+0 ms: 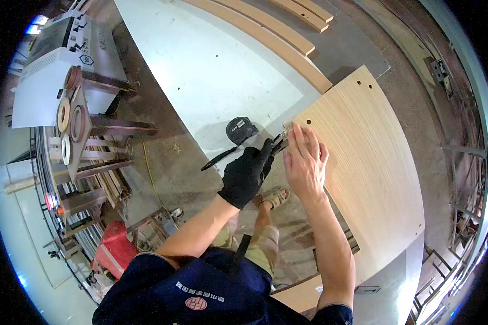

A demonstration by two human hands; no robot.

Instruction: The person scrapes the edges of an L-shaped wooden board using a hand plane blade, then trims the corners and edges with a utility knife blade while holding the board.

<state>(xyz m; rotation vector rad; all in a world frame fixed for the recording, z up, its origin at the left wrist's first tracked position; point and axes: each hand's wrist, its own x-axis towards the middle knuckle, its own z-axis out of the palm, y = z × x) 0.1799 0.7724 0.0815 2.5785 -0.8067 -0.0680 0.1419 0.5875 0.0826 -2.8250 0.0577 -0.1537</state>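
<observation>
My left hand point(248, 172) wears a black glove, and its fingers are closed round a dark, slim tool point(279, 142) whose tip lies near the corner of a curved wooden panel point(374, 162). Bare, my right hand point(306, 162) lies with its fingers stretched over the panel's left edge, close to the tool's tip. A drilled hole point(308, 122) shows just above its fingertips. On the white board point(200, 65), left of the panel corner, sits a black tape measure point(241, 130) with a dark strap beside it.
Curved wooden strips point(265, 40) lie across the top of the white board. At the left stands a stool-like rack point(103, 125) with tape rolls, beside a white machine point(59, 65). A yellow cable point(153, 181) runs over the floor, near a red object point(115, 249).
</observation>
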